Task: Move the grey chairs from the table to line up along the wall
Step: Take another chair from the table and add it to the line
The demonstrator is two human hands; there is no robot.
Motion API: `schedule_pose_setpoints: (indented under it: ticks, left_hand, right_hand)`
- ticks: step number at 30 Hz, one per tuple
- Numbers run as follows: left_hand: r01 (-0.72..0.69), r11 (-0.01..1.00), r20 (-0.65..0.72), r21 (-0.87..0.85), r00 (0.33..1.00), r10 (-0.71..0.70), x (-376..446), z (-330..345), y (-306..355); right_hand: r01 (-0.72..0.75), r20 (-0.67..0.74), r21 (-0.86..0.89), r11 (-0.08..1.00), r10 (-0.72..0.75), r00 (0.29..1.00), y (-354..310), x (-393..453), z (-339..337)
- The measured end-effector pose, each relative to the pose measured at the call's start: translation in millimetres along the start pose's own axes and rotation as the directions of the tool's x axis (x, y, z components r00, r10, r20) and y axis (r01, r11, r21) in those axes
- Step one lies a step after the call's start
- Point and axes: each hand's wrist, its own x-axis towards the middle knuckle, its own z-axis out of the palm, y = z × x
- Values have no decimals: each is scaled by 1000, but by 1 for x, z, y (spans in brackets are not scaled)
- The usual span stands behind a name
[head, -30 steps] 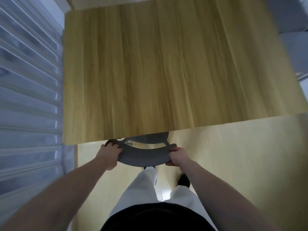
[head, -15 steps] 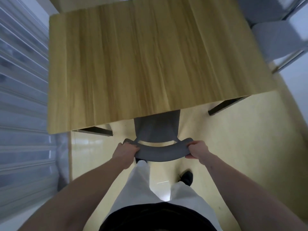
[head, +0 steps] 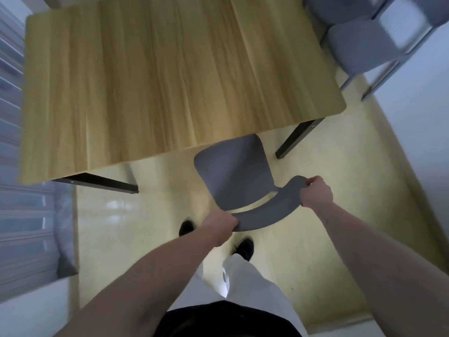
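Note:
A grey chair (head: 234, 176) stands at the near edge of the wooden table (head: 170, 76), most of its seat out from under the top. Its curved backrest (head: 267, 212) is turned, the right end farther from me. My left hand (head: 218, 224) grips the backrest's left end and my right hand (head: 315, 192) grips its right end. The chair's legs are hidden below the seat.
Two more grey chairs (head: 364, 47) with metal legs stand at the upper right against a white wall (head: 427, 122). Black table legs (head: 298, 139) flank the chair. A ribbed shutter (head: 14, 215) runs along the left. My feet (head: 243, 246) stand on the yellow floor (head: 328, 251).
The chair has slid back out from under the table and swung round to the right. Both hands kept their grip on the backrest, and the wall chairs came into view.

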Motion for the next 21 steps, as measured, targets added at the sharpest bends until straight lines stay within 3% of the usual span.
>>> schedule_pose_setpoints:
  ticks: [3, 6, 10, 13, 16, 21]
  left_hand:
    - [-34, 999, 25, -32, 999, 35, 15, 4, 50]
    - [-47, 998, 50, -47, 998, 49, 25, 10, 88]
    - [-102, 988, 79, -115, 991, 111, 35, 1, 105]
    - [-182, 973, 176, -143, 963, 206, 40, -20, 95]
    - [-154, 986, 247, -63, 955, 165, 43, -42, 67]
    - [-85, 995, 183, 45, 980, 75, 63, -75, 11]
  right_hand:
    - [-68, -6, 125, 990, 69, 998, 38, -4, -15]
    - [-153, 190, 312, 938, 96, 977, 75, -23, -14]
    - [-266, 345, 402, 876, 124, 931, 101, -52, 16]
    - [-333, 371, 489, 806, 154, 916, 105, -65, 33]
    - [-321, 334, 487, 812, 166, 928, 102, -64, 28]
    - [-286, 261, 318, 904, 207, 943, 103, -45, 10]
